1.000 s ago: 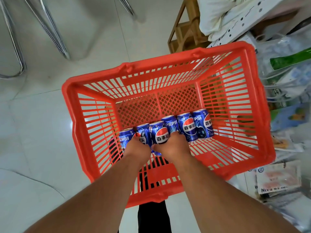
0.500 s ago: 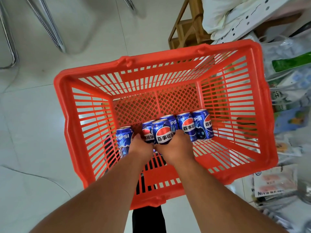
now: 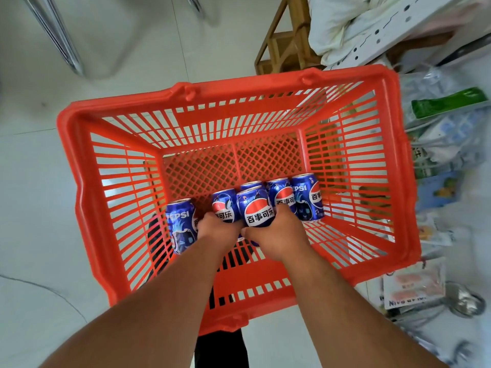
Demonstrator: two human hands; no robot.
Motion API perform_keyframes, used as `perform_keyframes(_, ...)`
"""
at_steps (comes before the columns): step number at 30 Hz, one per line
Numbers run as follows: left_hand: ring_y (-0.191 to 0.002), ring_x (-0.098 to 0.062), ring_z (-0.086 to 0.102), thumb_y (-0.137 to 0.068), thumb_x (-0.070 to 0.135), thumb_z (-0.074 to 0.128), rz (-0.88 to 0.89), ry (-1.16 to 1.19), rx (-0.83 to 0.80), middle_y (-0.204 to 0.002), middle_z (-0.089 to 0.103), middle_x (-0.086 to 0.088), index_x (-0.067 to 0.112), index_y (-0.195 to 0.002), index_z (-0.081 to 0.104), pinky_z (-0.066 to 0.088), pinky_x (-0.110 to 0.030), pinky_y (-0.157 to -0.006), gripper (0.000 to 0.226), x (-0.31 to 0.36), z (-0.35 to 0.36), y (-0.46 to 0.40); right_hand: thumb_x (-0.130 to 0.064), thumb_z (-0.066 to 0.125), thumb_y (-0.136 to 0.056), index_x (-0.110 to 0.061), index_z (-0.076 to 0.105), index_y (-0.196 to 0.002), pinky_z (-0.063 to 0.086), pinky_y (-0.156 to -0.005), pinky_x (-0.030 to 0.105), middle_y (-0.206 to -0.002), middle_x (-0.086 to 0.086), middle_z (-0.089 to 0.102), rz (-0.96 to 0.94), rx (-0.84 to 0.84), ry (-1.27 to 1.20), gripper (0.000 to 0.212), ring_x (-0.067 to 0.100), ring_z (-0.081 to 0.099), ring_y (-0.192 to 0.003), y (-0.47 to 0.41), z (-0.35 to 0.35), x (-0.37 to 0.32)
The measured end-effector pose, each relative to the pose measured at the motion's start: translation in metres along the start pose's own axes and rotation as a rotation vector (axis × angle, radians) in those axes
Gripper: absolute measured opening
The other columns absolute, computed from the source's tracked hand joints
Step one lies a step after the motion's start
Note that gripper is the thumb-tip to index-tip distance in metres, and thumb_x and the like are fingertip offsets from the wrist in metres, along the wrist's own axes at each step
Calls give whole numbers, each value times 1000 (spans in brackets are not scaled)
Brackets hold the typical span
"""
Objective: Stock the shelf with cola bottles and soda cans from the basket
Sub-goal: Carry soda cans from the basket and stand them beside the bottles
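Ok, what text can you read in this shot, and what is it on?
"PEPSI": leftmost can.
"PEPSI", first letter cut off: rightmost can.
"百事可乐": can in the right hand.
"可乐": can by the left hand.
"Niva...": packet on the floor, rest blurred.
Other packets: unreadable.

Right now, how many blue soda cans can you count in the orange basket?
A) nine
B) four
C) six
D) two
C: six blue cans show in the orange basket. One stands apart by the left wall, two are lifted, one in the left hand and one in the right hand, and three stand behind them.
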State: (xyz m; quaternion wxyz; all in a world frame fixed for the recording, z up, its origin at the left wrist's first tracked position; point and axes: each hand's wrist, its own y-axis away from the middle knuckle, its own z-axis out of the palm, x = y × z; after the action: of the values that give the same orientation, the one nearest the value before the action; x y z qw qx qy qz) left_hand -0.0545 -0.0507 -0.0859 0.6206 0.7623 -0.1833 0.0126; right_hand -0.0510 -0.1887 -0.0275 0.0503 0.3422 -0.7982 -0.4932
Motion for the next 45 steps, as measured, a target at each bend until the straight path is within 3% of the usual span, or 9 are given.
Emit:
perform_keyframes(6,-85,-17,72,-62,33,96,145,-3,24,-99,72,3,24,-121,49,61,-40,-78,75,23,-33,54,-31,91,-72,-21,52,-134,51,-68,23,-106,-11,68,-13,44,-202,74,3,66,-88,34,-27,-17)
perform_keyframes(12,-74,-15,69,-72,17,92,336,-34,13,-97,66,-4,17,-119,42,60,-31,-60,69,69,-81,145,-39,91,-63,-25,55,-127,64,-84,43,-105,-7,73,-35,113,-425,75,12,74,-88,104,-62,-40)
perform_keyframes(15,-72,-14,72,-66,26,97,453,-95,-20,-92,72,-5,18,-111,56,65,-39,-69,61,93,-100,197,-32,92,-69,-15,50,-127,56,-68,27,-98,-8,70,-61,192,-518,74,6,68,-79,149,-90,-53)
perform_keyframes(18,-58,4,64,-77,21,93,582,-117,-80,-86,70,-2,16,-109,58,53,-16,-54,47,114,-113,253,-23,90,-76,-13,48,-121,41,-52,8,-99,-6,67,-94,234,-620,63,-3,58,-74,195,-118,-60)
perform_keyframes(22,-70,0,69,-83,23,89,721,-131,-135,-99,72,-4,23,-112,54,53,-15,-61,45,135,-126,321,-16,89,-80,-18,53,-108,44,-56,2,-90,-7,66,-162,314,-754,46,1,62,-75,258,-149,-69)
perform_keyframes(26,-75,-9,71,-86,12,84,800,-181,-251,-100,70,-8,26,-109,52,57,-22,-62,42,150,-144,373,-22,90,-78,-23,65,-114,63,-85,40,-102,1,79,-203,354,-911,44,25,77,-97,313,-165,-78)
perform_keyframes(32,-92,-28,74,-82,7,82,906,-339,-425,-106,72,-13,23,-114,53,62,-36,-74,46,165,-169,424,-27,90,-77,-30,63,-112,61,-86,41,-101,-1,78,-177,477,-1109,44,19,76,-95,392,-157,-90)
perform_keyframes(40,-72,-9,76,-81,0,79,1030,-593,-681,-100,74,-12,26,-112,53,59,-23,-59,48,149,-161,483,-15,81,-68,-20,73,-110,62,-91,52,-95,6,81,-154,730,-1248,43,25,79,-90,474,-129,-65)
perform_keyframes(45,-90,-15,74,-82,8,86,1109,-734,-824,-106,72,-4,22,-124,52,57,-15,-60,56,117,-126,522,-4,80,-75,-18,72,-114,62,-79,33,-95,4,81,-101,913,-1367,42,18,79,-88,528,-108,-22)
